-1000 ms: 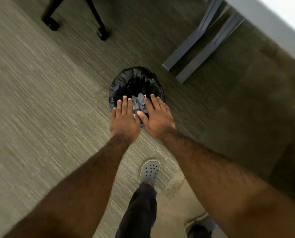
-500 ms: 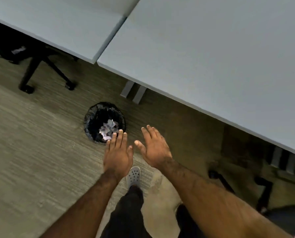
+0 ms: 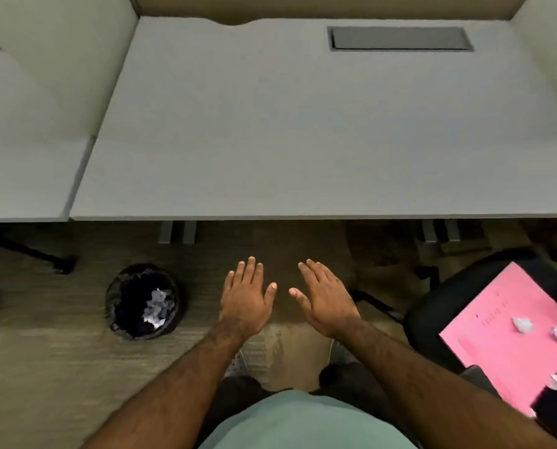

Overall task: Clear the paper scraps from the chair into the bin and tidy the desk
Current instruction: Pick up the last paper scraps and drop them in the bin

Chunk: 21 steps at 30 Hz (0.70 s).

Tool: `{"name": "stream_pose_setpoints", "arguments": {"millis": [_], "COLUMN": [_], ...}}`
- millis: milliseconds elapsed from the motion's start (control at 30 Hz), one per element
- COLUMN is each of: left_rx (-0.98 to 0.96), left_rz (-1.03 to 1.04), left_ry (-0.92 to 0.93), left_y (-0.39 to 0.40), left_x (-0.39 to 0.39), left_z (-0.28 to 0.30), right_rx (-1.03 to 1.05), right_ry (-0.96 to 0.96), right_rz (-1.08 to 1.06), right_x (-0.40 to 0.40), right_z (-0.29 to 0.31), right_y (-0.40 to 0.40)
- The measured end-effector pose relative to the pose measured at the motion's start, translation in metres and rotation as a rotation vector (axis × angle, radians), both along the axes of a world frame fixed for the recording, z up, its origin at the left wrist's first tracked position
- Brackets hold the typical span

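Note:
A small bin [image 3: 121, 306] lined with a black bag stands on the carpet at the left, with crumpled white paper [image 3: 157, 307] inside. At the right edge a black chair [image 3: 439, 303] carries a pink folder [image 3: 497, 345] with several crumpled white paper scraps [image 3: 523, 325] on it. My left hand [image 3: 246, 299] and my right hand [image 3: 325, 299] hover side by side over the floor between bin and chair, fingers straight, palms down, holding nothing. The grey desk [image 3: 303, 140] fills the upper view.
A dark cable hatch [image 3: 400, 38] is set in the desk's far right. A second desk [image 3: 27, 176] adjoins on the left, with another chair's base [image 3: 53, 262] beneath it. Desk legs [image 3: 176, 231] stand behind the bin. My feet are below my hands.
My hands have pulled back from over the bin, empty. The view has swung right and up, from the bin to the desk, bringing the chair with the pink folder into sight.

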<state>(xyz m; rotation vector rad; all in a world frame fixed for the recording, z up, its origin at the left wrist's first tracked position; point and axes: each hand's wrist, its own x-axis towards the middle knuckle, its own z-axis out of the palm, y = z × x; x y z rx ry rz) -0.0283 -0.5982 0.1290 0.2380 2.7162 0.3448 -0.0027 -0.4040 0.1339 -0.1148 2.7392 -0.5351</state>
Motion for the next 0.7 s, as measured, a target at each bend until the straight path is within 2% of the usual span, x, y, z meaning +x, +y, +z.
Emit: {"name": "stream_pose_setpoints", "arguments": {"millis": [367, 700], "left_rx": [0.044, 0.070], "left_rz": [-0.548, -0.906], "left_ry": [0.056, -0.001], "left_y": [0.188, 0.343], "left_x": [-0.020, 0.019], "left_z": [0.030, 0.019], "right_rx": [-0.030, -0.060], "right_ry": [0.125, 0.241], "right_rz": [-0.509, -1.057], "right_x": [0.047, 0.139], "right_z": [0.032, 0.025], "right_y": [0.152, 0.264]}}
